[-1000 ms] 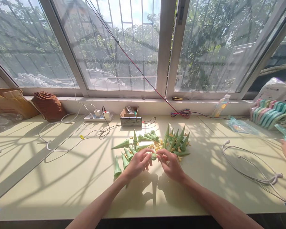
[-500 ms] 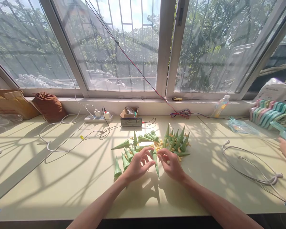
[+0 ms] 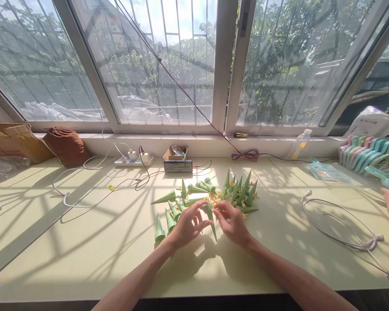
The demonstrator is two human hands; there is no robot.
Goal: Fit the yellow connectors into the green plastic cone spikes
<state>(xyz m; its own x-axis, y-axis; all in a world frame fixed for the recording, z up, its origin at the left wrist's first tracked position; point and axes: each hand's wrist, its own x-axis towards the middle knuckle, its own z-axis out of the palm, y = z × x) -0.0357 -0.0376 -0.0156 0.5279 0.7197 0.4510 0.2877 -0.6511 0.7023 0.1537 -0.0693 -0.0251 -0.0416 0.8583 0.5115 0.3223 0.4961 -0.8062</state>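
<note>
So there's one long pale table (image 3: pixel 116 263) by the window, with one brown bag (image 3: pixel 67 147) at the back left. The person's left hand (image 3: pixel 189 219) pinches one green cone (image 3: pixel 209 211) by its wide end, tip down — the right hand (image 3: pixel 232 222) is curled right beside that end, can't tell if it's gripping anything. Roughly ten loose cones (image 3: pixel 159 229) lie around the left hand, about as many past the right — too overlapped to count exactly. Smallest: a bunch of yellow pegs (image 3: pixel 214 199), uncountable from here.
</note>
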